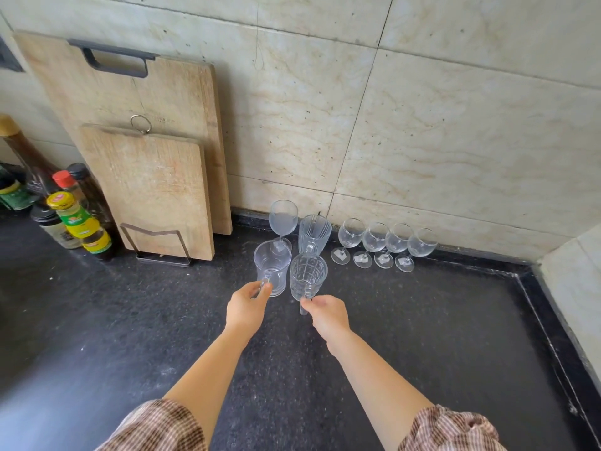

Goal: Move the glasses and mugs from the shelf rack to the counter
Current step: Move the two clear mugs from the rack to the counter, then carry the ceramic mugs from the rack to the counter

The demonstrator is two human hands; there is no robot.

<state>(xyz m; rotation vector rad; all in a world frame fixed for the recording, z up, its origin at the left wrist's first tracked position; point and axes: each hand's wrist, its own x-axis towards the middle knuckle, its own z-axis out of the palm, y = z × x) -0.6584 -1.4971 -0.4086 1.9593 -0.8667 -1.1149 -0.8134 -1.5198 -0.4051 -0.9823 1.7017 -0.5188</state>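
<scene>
Left hand point(248, 304) is pinching the plain mug point(272, 266) by its handle, right hand point(327, 312) the cut mug point(308, 275); likely stiff, slick, breakable glass.

Soft, even daylight here, and the wall tiles point(455, 125) right of the cutting board point(136, 131) read bright and flat. Below the board, the dark counter point(422, 320) picks up a pale bluish sheen toward the frame's lower left corner. Shadows are faint, no hard edges. Tile lines above the board bow with the wide lens; bottles point(74, 219) left of it look smeared, sleeves point(156, 428) far below it soft
</scene>
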